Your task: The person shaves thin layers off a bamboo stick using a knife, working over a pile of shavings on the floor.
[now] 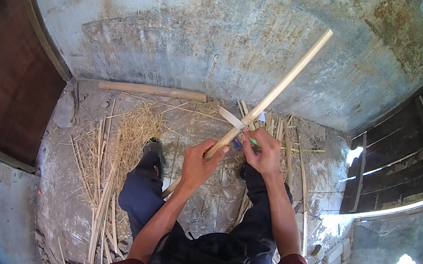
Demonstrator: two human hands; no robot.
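Note:
A long, pale split bamboo strip (pixel 289 81) slants from between my legs up toward the wall. My left hand (pixel 203 163) is closed around its lower part, thumb lying along the top. My right hand (pixel 264 151) is closed, higher up and to the right of the strip, on what looks like a knife. The knife's pale, flat blade (pixel 231 117) crosses the strip just above my right fingertips. A bit of green shows by those fingers, and my hand hides most of the grip.
Bamboo shavings (pixel 139 127) and thin strips (pixel 102 197) lie by my left foot. A round bamboo pole (pixel 152 91) rests along the wall base. More cut pieces (pixel 292 138) lie at right. A stained wall (pixel 181 36) stands ahead, with a slatted wooden panel (pixel 402 159) at right.

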